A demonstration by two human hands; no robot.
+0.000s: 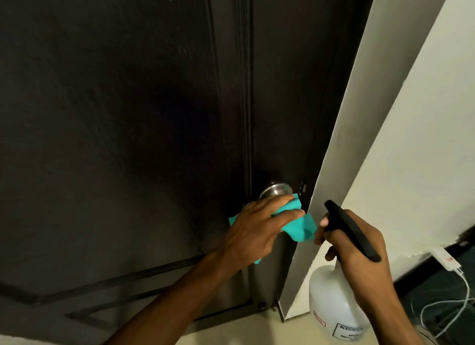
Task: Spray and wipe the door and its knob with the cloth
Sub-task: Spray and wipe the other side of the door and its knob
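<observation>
I note the left hand [259, 229] curled over the teal cloth [300, 224], holding it against the metal knob [276, 189] on the dark door [128, 113], near its latch edge. The right hand [359, 249] grips the spray bottle [331, 301] by its black head (index finger at the trigger). The hand hides most of the knob; the bottle's label is cut off and unreadable.

The white door frame [341, 164] crowds the knob [276, 190] (right side); leftward, the dark door [115, 113] is bare.
</observation>
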